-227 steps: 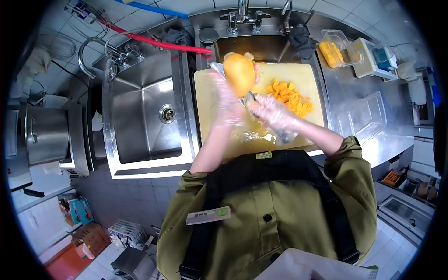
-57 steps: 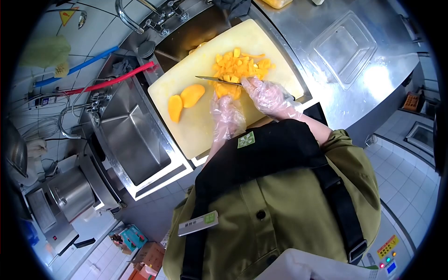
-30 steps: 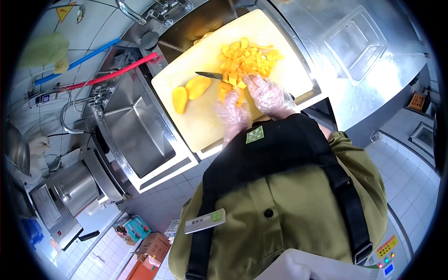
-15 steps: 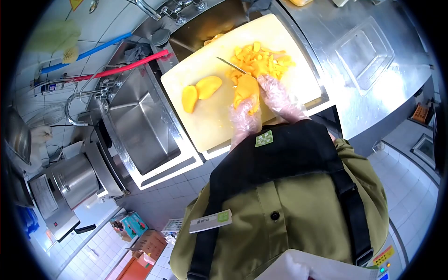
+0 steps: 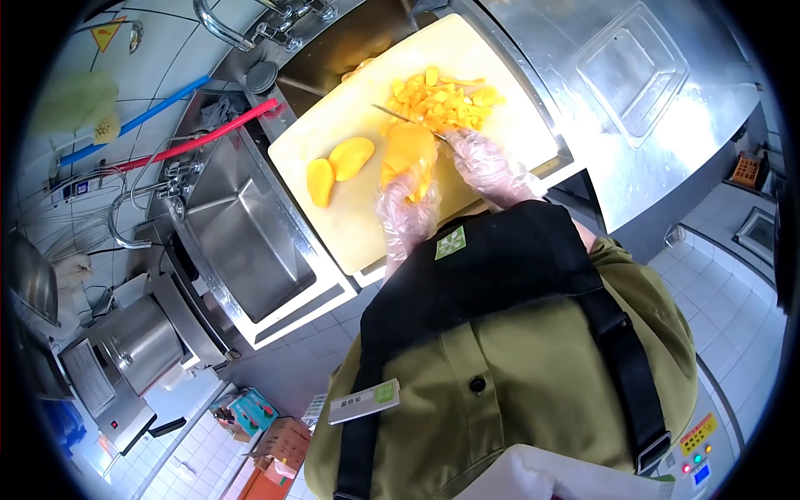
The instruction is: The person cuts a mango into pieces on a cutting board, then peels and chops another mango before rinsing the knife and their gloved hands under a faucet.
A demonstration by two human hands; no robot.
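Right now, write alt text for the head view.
The plastic-gloved left hand holds a rounded orange fruit piece over a cream cutting board; the plastic-gloved right hand grips a thin metal knife beside heaped orange fruit chunks.

Cutting bd (image 5: 342,221): yel. fruit chunks (image 5: 450,102), 2 lg pcs (image 5: 351,159); steel ctr (image 5: 704,137): clear tray (image 5: 631,71).

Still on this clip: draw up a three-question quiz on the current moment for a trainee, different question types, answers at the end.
1. Which hand holds the knife?
2. True or false: the left hand wears a clear plastic glove.
3. How many large fruit pieces lie on the cutting board, left of the diced heap in the picture? A) one B) two C) four

Key:
1. The right hand.
2. True.
3. B.
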